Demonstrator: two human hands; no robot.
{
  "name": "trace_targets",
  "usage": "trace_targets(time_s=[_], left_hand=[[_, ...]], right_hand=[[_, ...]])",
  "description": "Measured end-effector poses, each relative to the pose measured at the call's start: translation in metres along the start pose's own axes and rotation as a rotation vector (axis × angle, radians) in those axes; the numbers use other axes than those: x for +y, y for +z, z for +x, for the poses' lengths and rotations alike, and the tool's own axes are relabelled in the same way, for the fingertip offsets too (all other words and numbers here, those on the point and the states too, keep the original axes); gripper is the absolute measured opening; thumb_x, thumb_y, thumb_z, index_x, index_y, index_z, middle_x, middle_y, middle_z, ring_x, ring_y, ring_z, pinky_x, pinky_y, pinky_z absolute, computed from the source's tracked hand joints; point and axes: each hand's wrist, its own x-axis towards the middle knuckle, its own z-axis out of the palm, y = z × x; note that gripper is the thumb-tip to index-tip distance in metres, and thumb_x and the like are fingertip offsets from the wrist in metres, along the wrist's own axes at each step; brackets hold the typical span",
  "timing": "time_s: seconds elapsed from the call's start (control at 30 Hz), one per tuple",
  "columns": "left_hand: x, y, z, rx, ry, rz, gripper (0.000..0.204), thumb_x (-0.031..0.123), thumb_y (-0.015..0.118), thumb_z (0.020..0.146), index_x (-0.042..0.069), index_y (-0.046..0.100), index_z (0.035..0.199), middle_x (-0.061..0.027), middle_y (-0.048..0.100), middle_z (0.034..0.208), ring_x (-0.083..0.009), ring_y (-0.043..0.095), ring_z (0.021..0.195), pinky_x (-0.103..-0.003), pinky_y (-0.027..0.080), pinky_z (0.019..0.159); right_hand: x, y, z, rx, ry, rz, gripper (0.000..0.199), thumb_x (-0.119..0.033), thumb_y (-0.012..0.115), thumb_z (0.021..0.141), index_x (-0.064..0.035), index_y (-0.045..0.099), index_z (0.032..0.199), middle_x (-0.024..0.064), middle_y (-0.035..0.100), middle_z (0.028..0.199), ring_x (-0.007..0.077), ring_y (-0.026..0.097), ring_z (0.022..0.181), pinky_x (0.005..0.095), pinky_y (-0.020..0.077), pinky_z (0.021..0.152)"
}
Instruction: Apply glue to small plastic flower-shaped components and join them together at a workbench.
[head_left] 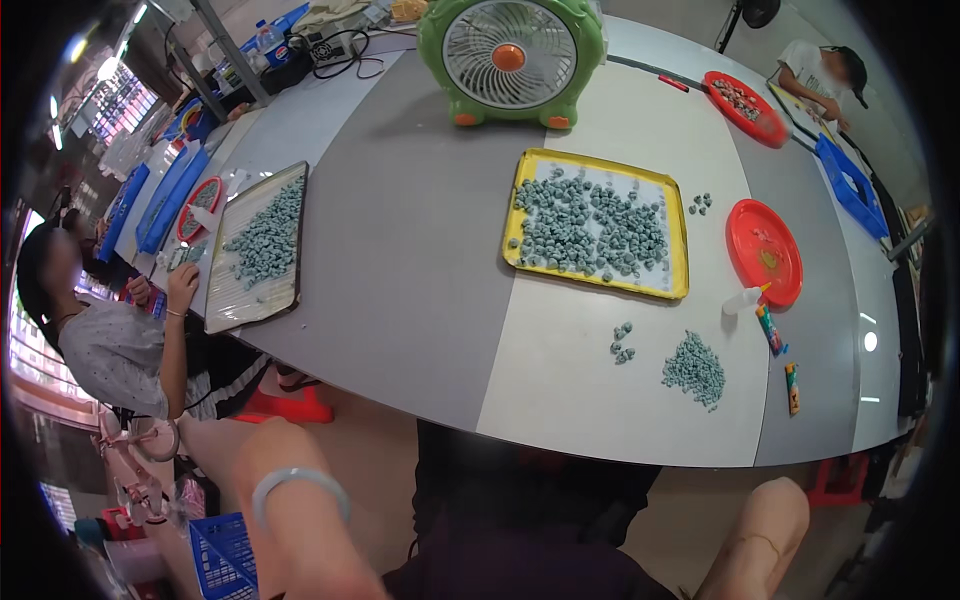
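My left hand (238,445) is raised below the near table edge, with a pale bangle (298,490) on its wrist; its fingers are not visible. My right hand (775,515) shows only as a rounded shape at the lower right, also below the table edge. Neither touches anything I can see. On the grey-and-white table (420,300) ahead lies a yellow tray (678,285) filled with small grey-green pieces. Nearer me are a loose pile of the same pieces (693,368) and a small cluster (622,343).
A red plate (765,250), a small white squeeze bottle (742,298) and two tubes lie right of the tray. A green fan (510,60) stands at the back. A seated person at left works by a second tray (258,245). Another person sits far right, near another red plate (745,105).
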Motion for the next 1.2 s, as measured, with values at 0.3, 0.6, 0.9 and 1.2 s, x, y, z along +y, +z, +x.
trace_targets(time_s=[0.3,0.6,0.9,1.2], left_hand=[[-0.019,0.144,-0.186,-0.675,-1.260,-0.462,0.017,0.001,0.063,0.070,0.007,0.064,0.087,-0.0054,0.063,0.082,-0.0241,0.056,0.076,-0.034,0.041,0.068],[0.014,0.230,-0.178,-0.665,-1.218,-0.994,0.029,-0.007,0.058,0.069,0.004,0.062,0.096,-0.0112,0.058,0.086,-0.0288,0.056,0.084,-0.033,0.046,0.073],[0.042,0.271,-0.171,-0.943,-1.092,-0.734,0.012,0.010,0.062,0.068,0.000,0.060,0.063,-0.0170,0.059,0.068,-0.0325,0.059,0.068,-0.041,0.048,0.062],[0.021,0.269,-0.147,-1.298,-1.171,-0.750,0.012,0.009,0.065,0.065,0.001,0.064,0.075,-0.0174,0.062,0.077,-0.0305,0.062,0.075,-0.037,0.050,0.066]], right_hand=[[-0.018,0.032,-0.153,-0.484,0.847,0.257,0.019,-0.023,0.055,0.074,-0.0070,0.054,0.064,0.0044,0.051,0.064,0.0195,0.049,0.054,0.0296,0.0368,0.045],[-0.014,0.009,-0.212,-0.274,1.583,-0.216,0.013,0.005,0.048,0.076,-0.0005,0.053,0.086,0.0059,0.051,0.081,0.0121,0.048,0.073,0.0242,0.0389,0.064],[0.010,-0.063,-0.269,0.057,1.895,-0.314,0.024,-0.008,0.049,0.086,-0.0030,0.049,0.109,-0.0005,0.048,0.095,0.0065,0.042,0.082,0.0204,0.0335,0.069],[0.003,-0.045,-0.278,0.043,1.947,-0.190,0.024,-0.008,0.048,0.087,-0.0043,0.049,0.111,-0.0015,0.048,0.091,0.0049,0.040,0.075,0.0185,0.0330,0.066]])
